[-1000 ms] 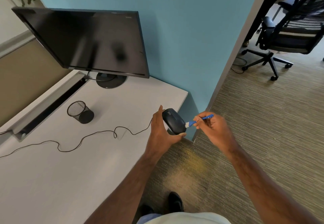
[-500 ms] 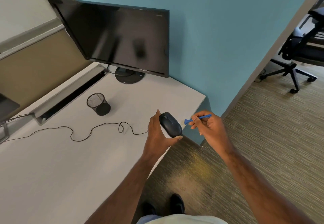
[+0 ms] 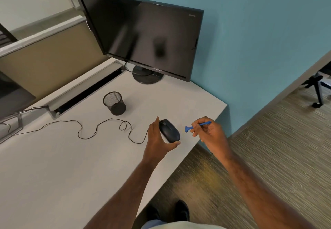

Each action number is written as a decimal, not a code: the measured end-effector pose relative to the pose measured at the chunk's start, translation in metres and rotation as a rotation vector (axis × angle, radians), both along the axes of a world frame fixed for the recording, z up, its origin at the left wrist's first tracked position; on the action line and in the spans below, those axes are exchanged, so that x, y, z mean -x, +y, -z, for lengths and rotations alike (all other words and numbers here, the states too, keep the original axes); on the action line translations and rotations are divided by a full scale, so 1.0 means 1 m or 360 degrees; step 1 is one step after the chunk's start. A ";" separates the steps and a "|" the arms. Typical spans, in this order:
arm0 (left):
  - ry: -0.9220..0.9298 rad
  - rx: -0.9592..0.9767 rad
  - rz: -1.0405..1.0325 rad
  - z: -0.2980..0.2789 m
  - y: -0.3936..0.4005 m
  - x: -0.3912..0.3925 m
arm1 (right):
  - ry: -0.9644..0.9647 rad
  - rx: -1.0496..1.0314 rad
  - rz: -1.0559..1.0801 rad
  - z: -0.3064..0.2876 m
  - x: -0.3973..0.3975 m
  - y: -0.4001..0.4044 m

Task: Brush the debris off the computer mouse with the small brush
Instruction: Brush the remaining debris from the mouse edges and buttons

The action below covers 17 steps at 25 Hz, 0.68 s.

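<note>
Gripping dark glossy mouse (image 3: 169, 130), left hand (image 3: 157, 139) fingers wrapped | right hand (image 3: 208, 132) fingers pinching blue brush (image 3: 197, 125)

One view only, worn at head height, looking forward and steeply down over the near corner of a white desk (image 3: 53, 166). Wide-angle, with bowed edges. Close enough to take in both forearms and the shoes (image 3: 181, 210) below; far enough to reach the monitor (image 3: 143, 35) and, seemingly, a chair base (image 3: 317, 87) at far right.
</note>
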<state>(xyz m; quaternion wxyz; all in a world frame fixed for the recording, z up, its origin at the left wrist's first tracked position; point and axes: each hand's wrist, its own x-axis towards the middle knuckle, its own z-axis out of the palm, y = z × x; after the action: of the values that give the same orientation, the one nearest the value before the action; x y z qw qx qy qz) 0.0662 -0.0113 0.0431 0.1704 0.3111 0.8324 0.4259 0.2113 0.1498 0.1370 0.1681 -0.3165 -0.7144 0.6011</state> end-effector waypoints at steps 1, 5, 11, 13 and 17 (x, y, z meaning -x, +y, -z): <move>-0.0006 0.0013 -0.0008 0.003 -0.002 0.004 | -0.0003 0.0008 -0.0003 0.002 0.003 -0.001; 0.0002 0.0060 -0.0049 0.019 -0.005 0.024 | -0.0036 0.0027 -0.0019 0.011 0.015 -0.002; -0.0104 0.0116 -0.0103 0.040 -0.005 0.052 | -0.0063 0.0053 -0.0015 0.021 0.028 -0.003; -0.0147 0.0141 -0.0126 0.046 -0.005 0.058 | -0.0073 0.0046 -0.0009 0.023 0.032 -0.002; -0.0172 0.0194 -0.0160 0.057 -0.005 0.065 | -0.0116 0.0042 -0.0015 0.026 0.039 0.000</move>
<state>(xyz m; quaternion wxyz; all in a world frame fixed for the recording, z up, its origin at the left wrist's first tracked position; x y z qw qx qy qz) 0.0013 -0.0166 -0.0138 0.2121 0.2344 0.8609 0.3986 0.1721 0.1501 0.1106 0.1348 -0.3370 -0.7135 0.5994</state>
